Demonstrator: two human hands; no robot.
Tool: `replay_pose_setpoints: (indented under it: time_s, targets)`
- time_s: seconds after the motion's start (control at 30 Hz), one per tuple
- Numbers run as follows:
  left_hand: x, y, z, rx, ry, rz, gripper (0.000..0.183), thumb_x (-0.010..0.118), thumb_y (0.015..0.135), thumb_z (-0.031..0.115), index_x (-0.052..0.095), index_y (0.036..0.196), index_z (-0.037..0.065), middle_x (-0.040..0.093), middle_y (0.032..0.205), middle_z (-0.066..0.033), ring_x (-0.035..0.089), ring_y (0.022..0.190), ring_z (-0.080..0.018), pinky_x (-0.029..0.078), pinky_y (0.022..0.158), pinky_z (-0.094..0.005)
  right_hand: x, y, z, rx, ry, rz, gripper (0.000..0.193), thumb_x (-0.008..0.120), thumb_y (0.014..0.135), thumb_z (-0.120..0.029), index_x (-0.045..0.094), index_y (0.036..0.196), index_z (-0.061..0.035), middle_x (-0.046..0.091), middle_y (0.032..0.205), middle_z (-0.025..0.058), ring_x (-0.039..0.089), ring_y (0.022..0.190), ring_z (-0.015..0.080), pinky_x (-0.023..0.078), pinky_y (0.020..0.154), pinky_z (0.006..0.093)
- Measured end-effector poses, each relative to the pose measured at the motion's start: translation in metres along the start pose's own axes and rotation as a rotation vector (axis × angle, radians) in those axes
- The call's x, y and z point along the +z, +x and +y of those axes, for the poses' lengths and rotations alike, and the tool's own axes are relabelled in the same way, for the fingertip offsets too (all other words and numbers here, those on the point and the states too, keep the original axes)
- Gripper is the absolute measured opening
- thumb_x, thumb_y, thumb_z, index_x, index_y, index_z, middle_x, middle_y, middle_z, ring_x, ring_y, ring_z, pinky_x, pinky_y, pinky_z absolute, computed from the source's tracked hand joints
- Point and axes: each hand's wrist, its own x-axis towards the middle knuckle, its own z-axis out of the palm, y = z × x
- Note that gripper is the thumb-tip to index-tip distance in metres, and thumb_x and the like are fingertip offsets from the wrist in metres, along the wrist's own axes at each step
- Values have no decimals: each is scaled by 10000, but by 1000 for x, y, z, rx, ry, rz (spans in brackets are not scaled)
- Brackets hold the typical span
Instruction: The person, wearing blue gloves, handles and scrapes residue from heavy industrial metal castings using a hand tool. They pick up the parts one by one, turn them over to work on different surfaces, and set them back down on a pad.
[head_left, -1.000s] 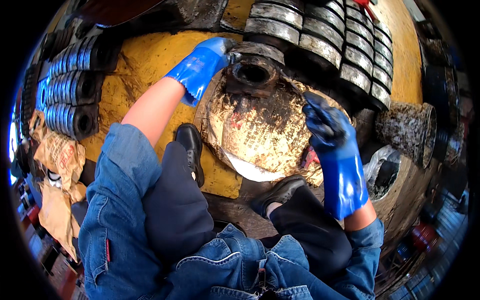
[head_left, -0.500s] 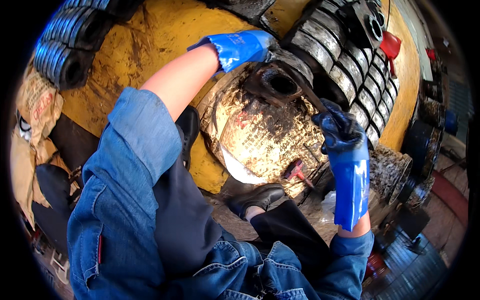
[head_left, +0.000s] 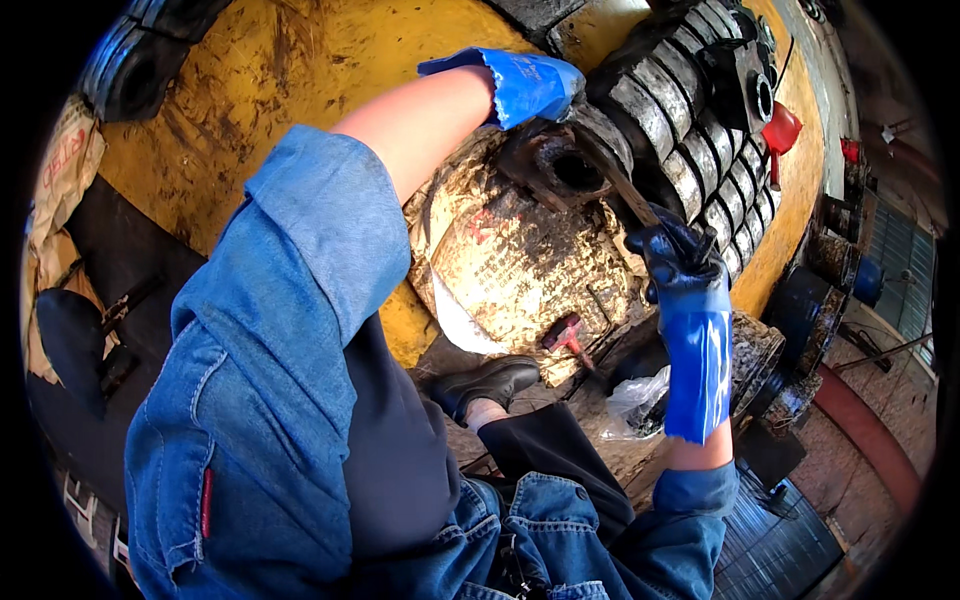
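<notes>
Since half a second ago the view has swung further left and your left arm now fills more of the near left, with the rolled denim sleeve (head_left: 300,300) large in front. Your left hand (head_left: 525,85), in a blue glove, rests on the far edge of the greasy metal part (head_left: 555,165), fingers together and curled over its rim. Your right hand (head_left: 680,265), also gloved, is wrapped tight around the near end of a dark metal bar (head_left: 620,185); the bar slants up and left, its far end at the round hole of the part. The part sits on dirty paper (head_left: 520,270) over the yellow board (head_left: 250,100), just left of a row of grey ribbed discs (head_left: 690,130). A red-handled tool (head_left: 568,335) lies on the paper's near edge, close to your black shoe (head_left: 490,385). A red funnel (head_left: 782,130) stands far right.
</notes>
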Motion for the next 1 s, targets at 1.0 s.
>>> replay_pose_setpoints:
  time_s: [1.0]
  targets:
    - [15,28,-20,118,-75,58,324,695,724,115,689,1047,97,696,912,-139,653,838,-333,524,724,-404,79,-16,-10,-895,-1794,34,195,640,714,-84,609,858,44,572,663,209,546,492,257,392,397,422]
